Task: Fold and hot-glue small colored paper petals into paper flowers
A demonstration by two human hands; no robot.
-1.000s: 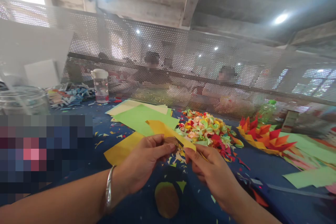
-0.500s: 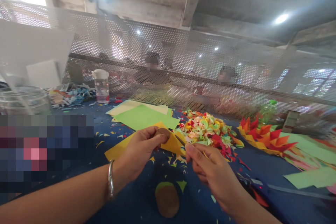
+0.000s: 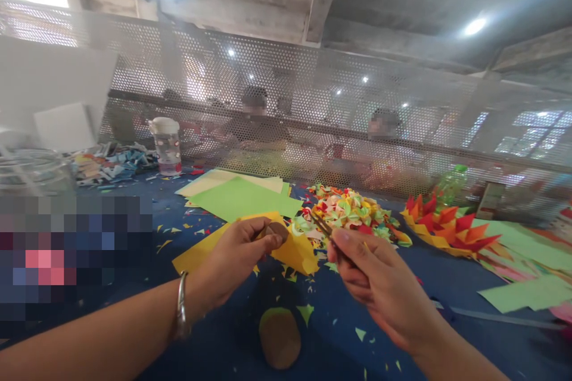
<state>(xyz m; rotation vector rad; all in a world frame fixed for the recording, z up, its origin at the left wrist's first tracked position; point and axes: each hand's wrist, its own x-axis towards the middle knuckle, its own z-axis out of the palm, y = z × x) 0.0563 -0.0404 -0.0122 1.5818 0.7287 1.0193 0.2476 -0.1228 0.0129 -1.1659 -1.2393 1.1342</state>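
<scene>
At the far left is a clear jar (image 3: 36,169); a blurry patch hides its lower part, so I cannot tell what is in it. Next comes a heap of paper strips (image 3: 111,162), with a bottle (image 3: 167,144) just beside it that has a white lid and pink low down. A mesh screen (image 3: 201,86) stands along the back edge of the worktop (image 3: 214,345), so that side has little room. The left hand (image 3: 236,256) pinches a brown disc (image 3: 280,230) and a yellow sheet (image 3: 301,252), whose corner sticks out to the right. Behind it, a green sheet (image 3: 245,197) lies flat on paler ones. A second disc (image 3: 280,342) lies near the front, apart from both hands. There is a gap between the hands. The right hand (image 3: 379,274) is curled tight around scissors (image 3: 323,226), their points up and to the left, in front of a pile of paper flowers (image 3: 353,208). Farther right sit red and orange paper spikes (image 3: 451,229), a green-capped bottle (image 3: 452,183) behind them, and pale green paper (image 3: 525,293).
</scene>
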